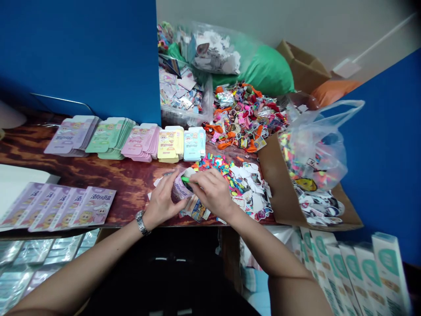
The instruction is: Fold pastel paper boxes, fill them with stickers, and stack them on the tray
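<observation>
Toward the back edge of the worktop (pixel 131 175), card stacks (pixel 140 141) lie grouped by colour, probably to keep each easily picked. Near the front edge, the left hand (pixel 162 199) curls round a purple box (pixel 180 190), seemingly steadying its open mouth; there the right hand (pixel 213 191), fingers nearly closed, pinches a green piece (pixel 185 179), likely for control.

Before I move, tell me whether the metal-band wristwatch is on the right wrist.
No, the metal-band wristwatch is on the left wrist.

Held packet (pixel 181 189) lilac; small item (pixel 185 179) bright green; tabletop (pixel 131 176) red-brown, wavy-grained; partition (pixel 79 52) blue; sack (pixel 271 72) green.
</observation>
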`<action>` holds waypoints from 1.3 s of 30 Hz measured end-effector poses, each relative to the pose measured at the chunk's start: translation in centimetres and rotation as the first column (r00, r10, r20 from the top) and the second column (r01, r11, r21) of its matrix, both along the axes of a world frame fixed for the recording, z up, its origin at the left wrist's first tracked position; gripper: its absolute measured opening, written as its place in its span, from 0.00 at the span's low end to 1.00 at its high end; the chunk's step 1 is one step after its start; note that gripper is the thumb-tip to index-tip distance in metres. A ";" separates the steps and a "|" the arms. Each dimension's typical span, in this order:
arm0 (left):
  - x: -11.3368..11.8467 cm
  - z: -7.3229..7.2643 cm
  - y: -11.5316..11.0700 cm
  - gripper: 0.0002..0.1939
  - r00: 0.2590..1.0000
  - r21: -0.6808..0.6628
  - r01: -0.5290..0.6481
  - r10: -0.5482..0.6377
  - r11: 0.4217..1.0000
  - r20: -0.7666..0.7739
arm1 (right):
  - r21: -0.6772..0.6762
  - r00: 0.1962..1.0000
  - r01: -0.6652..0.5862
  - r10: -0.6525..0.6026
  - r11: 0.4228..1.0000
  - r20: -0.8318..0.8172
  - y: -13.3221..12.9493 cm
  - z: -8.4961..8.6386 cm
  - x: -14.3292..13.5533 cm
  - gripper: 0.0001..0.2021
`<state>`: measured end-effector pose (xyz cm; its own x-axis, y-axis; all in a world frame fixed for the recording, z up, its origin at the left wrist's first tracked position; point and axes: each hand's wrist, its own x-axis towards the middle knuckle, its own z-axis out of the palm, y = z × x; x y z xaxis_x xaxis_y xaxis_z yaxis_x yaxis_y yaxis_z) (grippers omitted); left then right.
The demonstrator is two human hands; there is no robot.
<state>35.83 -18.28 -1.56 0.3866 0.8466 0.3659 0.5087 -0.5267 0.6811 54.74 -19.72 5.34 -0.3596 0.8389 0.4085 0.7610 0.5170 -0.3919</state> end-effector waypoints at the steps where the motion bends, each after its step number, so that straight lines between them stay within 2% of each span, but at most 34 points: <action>1: 0.0 0.0 0.0 0.38 1.000 -0.001 -0.006 0.006 1.000 0.000 | 0.005 1.000 0.002 -0.002 1.000 0.015 0.0 -0.2 -0.1 0.06; 5: -0.3 -0.1 0.2 0.38 0.999 -0.003 -0.025 0.025 1.000 0.024 | 0.001 0.999 -0.047 0.047 0.999 0.004 -0.3 -0.3 -0.2 0.07; 8: -0.6 0.0 0.5 0.41 0.999 0.002 -0.017 0.017 1.000 0.044 | 0.018 0.999 -0.040 0.041 0.999 -0.030 -0.3 -0.1 0.4 0.09; 12: -0.9 0.3 0.5 0.44 0.998 0.004 0.065 -0.065 0.998 0.025 | -0.020 0.994 -0.107 0.107 0.994 -0.005 0.0 0.1 1.2 0.08; 15: -1.0 0.4 0.3 0.41 0.995 0.020 0.098 -0.098 0.995 0.021 | -0.090 0.982 -0.165 0.156 0.982 -0.103 0.1 0.1 1.6 0.12; 19: -1.1 0.4 0.2 0.35 0.995 0.069 0.081 -0.085 0.994 0.058 | -0.062 0.976 -0.082 0.067 0.995 -0.208 -0.3 -0.5 0.8 0.17; 23: -1.0 0.4 0.0 0.38 0.995 0.095 0.073 -0.080 0.993 0.063 | -0.035 0.958 0.058 -0.065 0.998 -0.279 -0.9 -1.0 -0.9 0.19; 25: -1.0 0.6 -0.1 0.42 0.996 0.086 0.068 -0.073 0.994 0.058 | -0.069 0.937 0.050 -0.071 0.996 -0.342 -1.1 -0.9 -1.3 0.17; 30: -1.1 1.0 -0.2 0.46 0.997 0.044 0.075 -0.074 0.996 -0.007 | -0.225 0.893 -0.067 -0.042 0.972 -0.447 -0.9 -0.2 -1.4 0.08; 34: -1.0 1.0 -0.4 0.47 0.998 0.066 0.050 -0.047 0.997 -0.045 | -0.311 0.886 0.013 -0.155 0.950 -0.437 -0.7 -0.1 -1.7 0.07; 36: -1.0 1.0 -0.4 0.48 0.997 0.072 0.039 -0.034 0.997 -0.066 | -0.304 0.899 0.040 -0.167 0.952 -0.405 -0.6 -0.1 -1.9 0.09; 39: -1.0 0.9 -0.5 0.49 0.993 0.086 0.020 -0.010 0.996 -0.117 | -0.218 0.921 0.017 -0.100 0.976 -0.376 -0.7 -0.2 -2.3 0.10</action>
<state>34.80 -18.78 -0.70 0.4432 0.8073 0.3897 0.5731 -0.5894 0.5694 52.48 -20.45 5.18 -0.1581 0.9342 0.3198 0.5572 0.3518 -0.7521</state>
